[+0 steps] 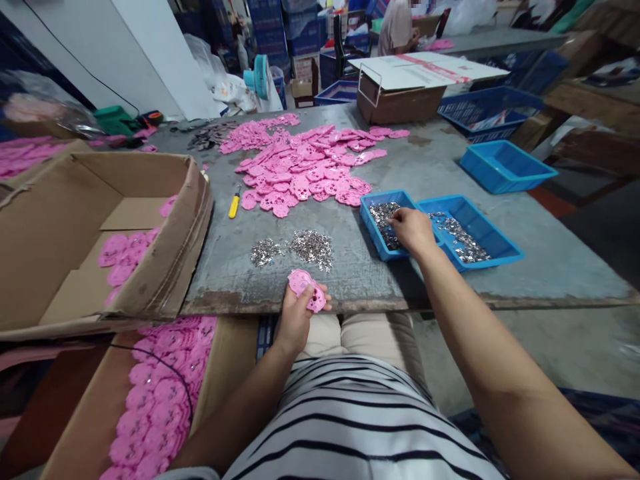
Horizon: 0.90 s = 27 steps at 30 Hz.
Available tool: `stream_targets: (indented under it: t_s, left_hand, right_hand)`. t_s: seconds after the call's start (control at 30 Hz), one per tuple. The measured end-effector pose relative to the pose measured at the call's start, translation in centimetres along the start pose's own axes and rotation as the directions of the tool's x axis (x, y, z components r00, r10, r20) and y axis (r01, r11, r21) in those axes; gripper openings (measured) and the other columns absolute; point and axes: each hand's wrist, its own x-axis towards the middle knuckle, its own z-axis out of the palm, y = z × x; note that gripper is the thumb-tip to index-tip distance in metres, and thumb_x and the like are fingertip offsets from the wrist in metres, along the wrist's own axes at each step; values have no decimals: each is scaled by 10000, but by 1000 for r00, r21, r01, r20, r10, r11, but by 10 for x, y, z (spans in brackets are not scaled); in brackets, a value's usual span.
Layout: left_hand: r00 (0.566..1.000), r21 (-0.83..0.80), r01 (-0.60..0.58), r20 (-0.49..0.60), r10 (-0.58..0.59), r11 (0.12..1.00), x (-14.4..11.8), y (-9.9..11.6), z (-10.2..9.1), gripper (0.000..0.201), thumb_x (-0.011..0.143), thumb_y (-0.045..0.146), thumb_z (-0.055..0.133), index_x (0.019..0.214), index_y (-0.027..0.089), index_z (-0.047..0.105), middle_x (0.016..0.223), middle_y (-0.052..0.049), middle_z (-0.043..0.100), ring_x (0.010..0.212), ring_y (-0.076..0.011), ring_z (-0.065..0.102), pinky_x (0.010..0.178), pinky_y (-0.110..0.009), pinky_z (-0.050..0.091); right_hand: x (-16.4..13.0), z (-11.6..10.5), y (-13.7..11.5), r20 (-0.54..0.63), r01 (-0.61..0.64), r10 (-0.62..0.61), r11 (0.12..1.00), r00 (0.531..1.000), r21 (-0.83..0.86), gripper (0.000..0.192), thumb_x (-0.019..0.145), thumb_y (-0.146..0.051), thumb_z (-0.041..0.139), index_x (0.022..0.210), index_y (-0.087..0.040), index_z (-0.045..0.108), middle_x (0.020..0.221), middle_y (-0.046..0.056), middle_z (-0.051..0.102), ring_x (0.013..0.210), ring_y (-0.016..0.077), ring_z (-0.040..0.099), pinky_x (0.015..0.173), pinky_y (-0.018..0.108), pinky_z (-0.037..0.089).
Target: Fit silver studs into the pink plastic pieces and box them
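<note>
meanwhile left hand (296, 313) grip pinches a pink piece (307, 289); right hand (411, 229) fingers dip, grip hidden, into a blue tray (373, 223).

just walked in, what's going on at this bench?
A seated person holds a pink plastic piece in the left hand at the table's near edge. The right hand reaches into a blue tray of small silvery bits. More silvery bits and a pink pile lie on the table.
</note>
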Motion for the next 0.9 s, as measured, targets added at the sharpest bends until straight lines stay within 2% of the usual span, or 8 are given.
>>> stream_targets:
  t_s: [0.17, 0.37, 0.47, 0.57, 0.63, 0.73, 0.83, 0.9]
  left_hand:
    - [1000, 11, -16, -4, 16, 1000, 0, -2, -1, 429, 684, 405, 740, 953, 171, 501, 785, -21, 671, 655, -152, 651, 556, -270, 546]
    - [1000, 5, -27, 2, 27, 1000, 0, -1, -1, 425, 673, 383, 742, 941, 165, 495, 788, -19, 668, 661, -150, 652, 547, -262, 541]
    - [1000, -9, -19, 2, 19, 1000, 0, 0, -2, 440, 657, 375, 748, 944, 163, 490, 782, -19, 672, 653, -150, 651, 542, -262, 540]
    - [1000, -19, 1, -9, -1, 1000, -1, 2, 0, 466, 626, 358, 768, 944, 164, 487, 754, -12, 672, 625, -147, 643, 517, -252, 525]
    - [1000, -30, 10, -2, -10, 1000, -2, 5, 4, 496, 596, 344, 791, 943, 165, 486, 735, -9, 673, 605, -146, 636, 496, -243, 508]
    - [998, -72, 39, 54, -35, 997, -6, 12, 14, 522, 571, 322, 814, 953, 162, 496, 723, -14, 674, 590, -148, 631, 477, -233, 487]
    - [990, -141, 105, 107, -91, 984, -9, 18, 25, 515, 564, 301, 824, 949, 154, 514, 718, -15, 669, 581, -144, 629, 466, -221, 473]
    - [986, -180, 139, 121, -118, 974, -10, 20, 29, 503, 549, 272, 832, 928, 148, 526, 706, -5, 657, 573, -138, 626, 460, -214, 467]
  right_hand:
    - [1, -2, 1, 20, 13, -14, 998, 1000, 56, 205, 813, -172, 542, 895, -161, 730, 984, 143, 733, 945, 283, 661, 766, 334, 456]
    - [0, -3, 0, -13, -5, 6, 993, 1000, 122, 170, 801, -151, 533, 840, -156, 699, 911, 132, 733, 877, 261, 655, 750, 328, 452]
    - [0, -6, 0, -81, -24, 48, 961, 996, 275, 120, 764, -123, 548, 755, -162, 661, 806, 102, 718, 786, 229, 636, 733, 321, 450]
    - [-8, -12, -6, -112, -10, 82, 847, 990, 531, 87, 749, -131, 556, 689, -167, 608, 682, 49, 667, 607, 165, 577, 634, 291, 440]
    - [-25, -17, -15, -63, 36, 12, 706, 998, 707, 70, 754, -177, 577, 688, -168, 596, 630, 13, 632, 494, 121, 503, 538, 264, 407]
    - [-63, -18, -34, 44, 102, -261, 522, 964, 847, 100, 752, -272, 629, 730, -175, 639, 636, -2, 635, 459, 100, 469, 488, 252, 390]
    - [-99, -6, -50, 25, 204, -486, 412, 874, 888, 95, 753, -279, 655, 715, -195, 681, 760, 28, 685, 674, 140, 603, 668, 294, 480]
    - [-113, 4, -54, -13, 253, -552, 361, 834, 898, 101, 759, -269, 665, 688, -207, 702, 813, 41, 689, 789, 159, 626, 760, 322, 486]
